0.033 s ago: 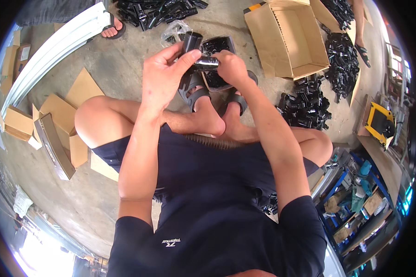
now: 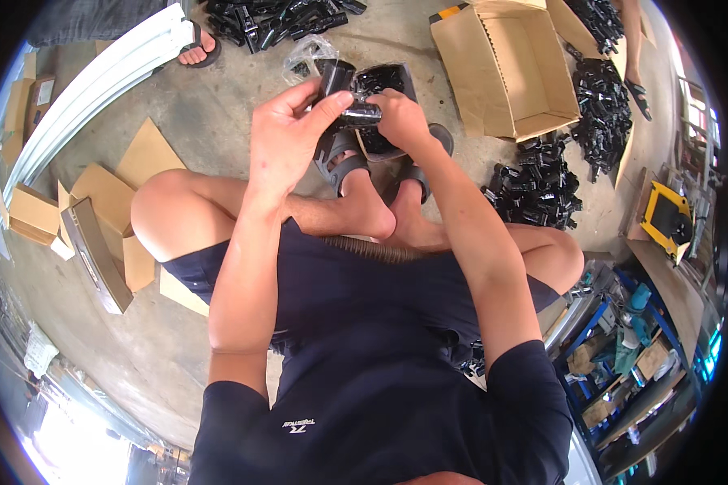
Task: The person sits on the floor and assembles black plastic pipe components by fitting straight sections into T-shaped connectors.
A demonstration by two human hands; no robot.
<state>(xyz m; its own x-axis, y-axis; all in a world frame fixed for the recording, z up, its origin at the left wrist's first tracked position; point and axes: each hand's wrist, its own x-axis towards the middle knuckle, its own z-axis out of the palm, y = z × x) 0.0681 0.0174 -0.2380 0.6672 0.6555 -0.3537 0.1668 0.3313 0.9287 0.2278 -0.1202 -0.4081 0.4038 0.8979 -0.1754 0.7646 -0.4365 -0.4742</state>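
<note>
Head view, left hand [image 2: 286, 131] clamped on black fitting [image 2: 362, 114], right hand [image 2: 404, 120] curled at its end, grip unclear

I see one glossy black fitting [image 2: 336, 78] at the upper centre of the frame, its short round tubes meeting roughly in a T. One tube points up the frame, tipped slightly right; another runs nearly level toward the right. The left hand [image 2: 283, 133] grips it; the right hand [image 2: 404, 121] is at the level tube's right end, though I cannot tell whether they touch.
</note>
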